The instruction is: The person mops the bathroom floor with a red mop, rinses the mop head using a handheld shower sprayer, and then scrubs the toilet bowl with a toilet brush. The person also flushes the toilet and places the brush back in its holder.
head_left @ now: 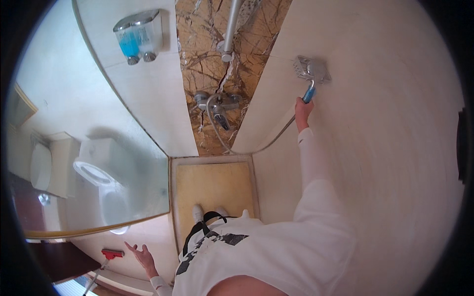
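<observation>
My right hand [302, 109] is closed around the blue handle of a tool [309, 93], arm stretched out toward the right wall. A thin bent metal neck runs up from the handle to a rounded grey head, whose exact kind I cannot make out. That head overlaps a perforated metal rack [300, 67] on the wall. A flexible shower hose [271, 143] loops from the mixer tap [217, 104] up to my right hand; whether it joins the tool is hidden. My left hand [143, 259] is held out low on the left, fingers spread, holding nothing.
A glass partition [133, 143] curves along the left, with a toilet [96, 165] beyond it. A two-chamber soap dispenser [138, 37] and a shower bar [231, 32] hang on the wall. A red-headed squeegee or mop [112, 253] is near my left hand. My feet stand on a yellowish floor [212, 180].
</observation>
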`<state>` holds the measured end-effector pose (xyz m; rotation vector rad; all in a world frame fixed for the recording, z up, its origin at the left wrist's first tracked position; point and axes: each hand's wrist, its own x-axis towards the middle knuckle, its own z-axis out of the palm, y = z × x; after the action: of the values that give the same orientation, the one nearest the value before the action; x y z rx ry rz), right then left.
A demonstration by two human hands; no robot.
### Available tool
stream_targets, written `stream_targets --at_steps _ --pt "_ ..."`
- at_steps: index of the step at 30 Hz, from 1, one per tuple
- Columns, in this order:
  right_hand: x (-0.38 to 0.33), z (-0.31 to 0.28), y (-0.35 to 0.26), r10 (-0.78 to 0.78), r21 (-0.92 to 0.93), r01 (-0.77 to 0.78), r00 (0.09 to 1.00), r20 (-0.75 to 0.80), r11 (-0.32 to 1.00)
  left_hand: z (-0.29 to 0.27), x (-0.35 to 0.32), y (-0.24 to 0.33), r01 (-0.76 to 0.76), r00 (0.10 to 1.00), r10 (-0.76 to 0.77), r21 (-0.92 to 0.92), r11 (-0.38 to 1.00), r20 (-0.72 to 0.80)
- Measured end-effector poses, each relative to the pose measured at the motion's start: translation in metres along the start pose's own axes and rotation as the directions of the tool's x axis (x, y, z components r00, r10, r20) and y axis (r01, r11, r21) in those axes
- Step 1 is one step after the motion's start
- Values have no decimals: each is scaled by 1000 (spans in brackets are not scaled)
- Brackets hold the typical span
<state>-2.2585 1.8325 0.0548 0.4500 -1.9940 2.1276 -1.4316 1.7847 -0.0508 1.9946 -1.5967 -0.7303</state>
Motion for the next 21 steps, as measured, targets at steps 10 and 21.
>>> stream_targets --at_steps 10,21 --pt "-80 -24 96 357 -243 -279 849 390 929 52 -153 -138 248 923 -291 189 950 251" --pt "-340 -120 178 834 -361 785 -333 440 504 6 -180 -179 791 600 -786 -264 553 149"
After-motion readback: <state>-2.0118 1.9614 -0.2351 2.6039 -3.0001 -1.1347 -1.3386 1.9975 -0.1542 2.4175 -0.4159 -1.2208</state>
